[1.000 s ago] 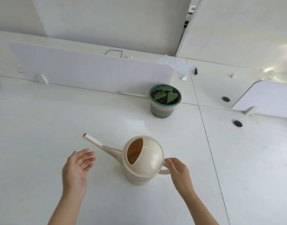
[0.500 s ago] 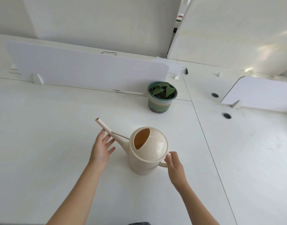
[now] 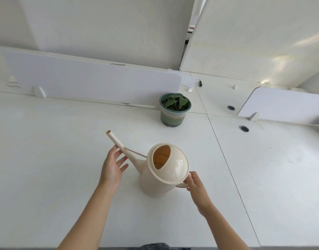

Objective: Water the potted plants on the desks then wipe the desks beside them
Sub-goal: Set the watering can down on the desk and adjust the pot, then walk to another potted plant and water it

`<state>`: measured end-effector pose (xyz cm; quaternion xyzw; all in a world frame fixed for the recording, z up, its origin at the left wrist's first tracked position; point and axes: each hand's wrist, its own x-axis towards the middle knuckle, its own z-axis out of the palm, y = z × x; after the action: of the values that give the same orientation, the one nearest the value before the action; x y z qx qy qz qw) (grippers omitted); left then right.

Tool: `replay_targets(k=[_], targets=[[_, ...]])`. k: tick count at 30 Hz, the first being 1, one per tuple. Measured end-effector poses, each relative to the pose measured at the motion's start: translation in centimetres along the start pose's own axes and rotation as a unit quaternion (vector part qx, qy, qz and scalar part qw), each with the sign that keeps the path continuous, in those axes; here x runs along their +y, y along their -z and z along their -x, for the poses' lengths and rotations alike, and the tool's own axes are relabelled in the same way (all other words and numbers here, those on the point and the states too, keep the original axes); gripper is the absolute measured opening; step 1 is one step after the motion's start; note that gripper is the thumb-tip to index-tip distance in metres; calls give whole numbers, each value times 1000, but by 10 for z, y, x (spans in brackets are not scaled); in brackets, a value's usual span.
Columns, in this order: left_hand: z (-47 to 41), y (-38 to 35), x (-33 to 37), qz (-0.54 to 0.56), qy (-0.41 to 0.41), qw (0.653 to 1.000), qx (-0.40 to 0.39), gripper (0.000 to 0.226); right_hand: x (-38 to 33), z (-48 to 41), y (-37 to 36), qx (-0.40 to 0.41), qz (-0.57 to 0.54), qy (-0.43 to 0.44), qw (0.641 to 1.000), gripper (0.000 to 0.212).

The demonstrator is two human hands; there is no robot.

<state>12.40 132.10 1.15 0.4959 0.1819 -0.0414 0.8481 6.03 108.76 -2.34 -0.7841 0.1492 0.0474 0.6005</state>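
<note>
Bare desk (image 3: 64, 159) lies between watering can (image 3: 165, 170) and potted plant (image 3: 175, 110); divider (image 3: 93, 85) blocks behind.

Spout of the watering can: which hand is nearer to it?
Left. The left hand lies just beside the spout, open fingertips against it; the right hand is across the watering can at its rear, holding the handle.

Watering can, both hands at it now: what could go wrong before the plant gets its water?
1. The spout of the watering can points left of the potted plant; swinging it round may knock the pot or the divider close behind it.
2. The right hand grips only the handle, while the left hand lies open beside the spout, so the can might tip and slosh from its open top.
</note>
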Motion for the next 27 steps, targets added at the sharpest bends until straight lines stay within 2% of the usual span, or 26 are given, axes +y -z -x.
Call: replay_targets(k=[5, 11, 18, 27], targets=[[27, -1, -5, 7, -21, 999, 37, 40, -6, 3, 14, -25, 5, 7, 1000, 23], [92, 4, -15, 77, -69, 991, 88, 41, -25, 26, 39, -80, -1, 54, 995, 21], [185, 22, -32, 120, -131, 965, 195, 34, -46, 62, 52, -217, -2, 102, 971, 17], [275, 63, -45, 126, -174, 918, 333, 28, -39, 115, 7, -353, 4, 108, 929, 18]])
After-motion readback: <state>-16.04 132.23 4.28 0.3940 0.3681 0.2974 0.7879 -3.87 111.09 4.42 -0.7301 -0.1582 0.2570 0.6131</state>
